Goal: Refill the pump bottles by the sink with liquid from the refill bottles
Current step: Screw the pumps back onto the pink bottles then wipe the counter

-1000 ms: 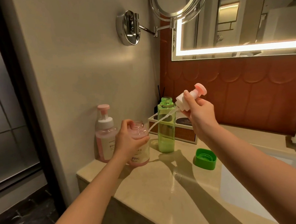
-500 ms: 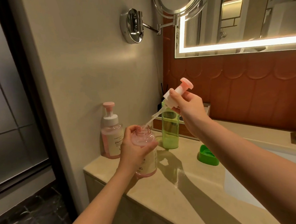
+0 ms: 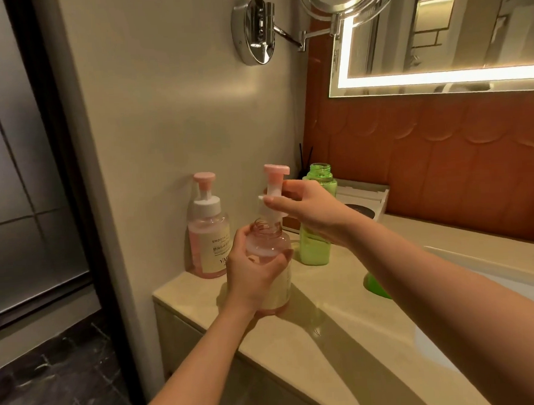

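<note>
My left hand (image 3: pixel 253 272) grips a clear pink pump bottle (image 3: pixel 272 248) standing near the counter's left front. My right hand (image 3: pixel 314 210) holds its pink-topped white pump head (image 3: pixel 273 195) upright over the open neck, with the collar just above the threads. A second pink pump bottle (image 3: pixel 208 233), with its pump on, stands against the wall to the left. Behind my right hand stands an uncapped green refill bottle (image 3: pixel 318 227). Its green cap (image 3: pixel 376 285) lies on the counter, partly hidden by my right forearm.
The beige stone counter (image 3: pixel 297 340) ends at a left edge above a dark marble floor. A white sink basin (image 3: pixel 496 286) is set in at the right. A tray box (image 3: pixel 364 202) sits at the back wall. A chrome swing-arm mirror (image 3: pixel 257 32) hangs overhead.
My right hand swung the pump head from tilted and high beside the green bottle to upright over the pink bottle's neck, its tube now inside. My left hand kept hold of the bottle.
</note>
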